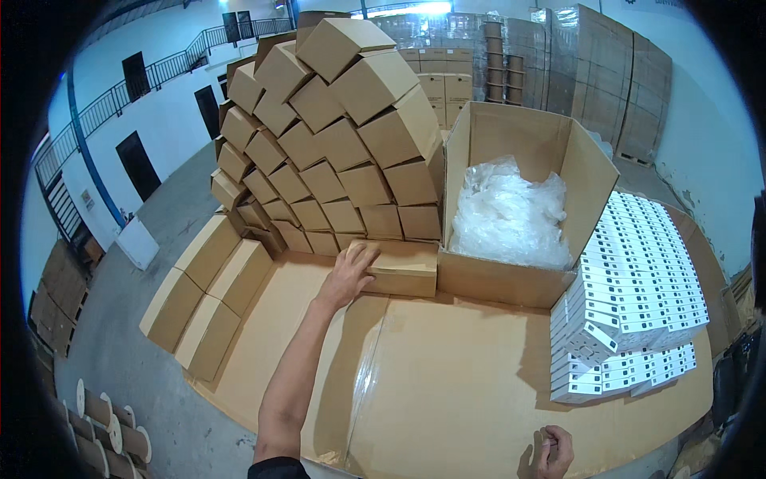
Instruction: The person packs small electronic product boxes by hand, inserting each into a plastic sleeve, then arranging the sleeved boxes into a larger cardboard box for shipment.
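Observation:
My left hand reaches across the cardboard-covered table to a long brown cardboard box at the foot of a tall stack. Its fingers lie over the left end of the box's top, and the thumb is at the near side. My right hand hovers near the table's front edge, its fingers loosely curled and nothing visible in them. Right of the long box stands a large open carton holding crumpled clear plastic bags. Rows of small white boxes are stacked at the right.
Closed brown boxes rise in a high, uneven stack at the back. Several more boxes line the table's left edge. Cable spools stand on the floor at lower left. Wrapped pallets stand far behind.

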{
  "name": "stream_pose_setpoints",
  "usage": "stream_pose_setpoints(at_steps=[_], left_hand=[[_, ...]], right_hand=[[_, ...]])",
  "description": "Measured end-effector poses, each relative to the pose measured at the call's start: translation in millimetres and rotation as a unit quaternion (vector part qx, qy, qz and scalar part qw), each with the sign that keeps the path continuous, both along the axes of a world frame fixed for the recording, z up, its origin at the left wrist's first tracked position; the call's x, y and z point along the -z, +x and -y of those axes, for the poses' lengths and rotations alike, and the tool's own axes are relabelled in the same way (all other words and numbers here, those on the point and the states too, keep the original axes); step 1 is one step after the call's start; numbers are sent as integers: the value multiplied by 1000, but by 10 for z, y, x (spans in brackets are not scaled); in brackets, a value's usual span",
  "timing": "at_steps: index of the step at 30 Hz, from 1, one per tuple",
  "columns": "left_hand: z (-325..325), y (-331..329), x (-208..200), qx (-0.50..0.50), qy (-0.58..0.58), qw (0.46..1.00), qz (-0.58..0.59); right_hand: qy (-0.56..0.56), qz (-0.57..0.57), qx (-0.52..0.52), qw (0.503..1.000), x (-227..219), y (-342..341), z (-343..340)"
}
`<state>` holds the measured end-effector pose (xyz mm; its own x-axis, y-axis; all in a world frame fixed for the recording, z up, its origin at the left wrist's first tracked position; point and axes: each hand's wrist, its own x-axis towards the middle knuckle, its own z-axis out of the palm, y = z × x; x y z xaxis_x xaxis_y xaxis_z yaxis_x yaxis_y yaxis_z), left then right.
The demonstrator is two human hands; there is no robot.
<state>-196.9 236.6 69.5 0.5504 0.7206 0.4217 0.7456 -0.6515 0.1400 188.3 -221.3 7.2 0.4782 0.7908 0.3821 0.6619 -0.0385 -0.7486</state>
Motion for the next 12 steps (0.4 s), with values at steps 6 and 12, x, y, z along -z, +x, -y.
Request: stream_pose_setpoints(at_steps=[6, 12], left_hand=[[-81, 13, 59, 0, -1, 1000, -6], [-83, 17, 34, -13, -34, 999, -19]], right_hand=[[-1, -47, 6, 999, 45, -5, 9], [-9, 49, -17, 999, -43, 9, -26]])
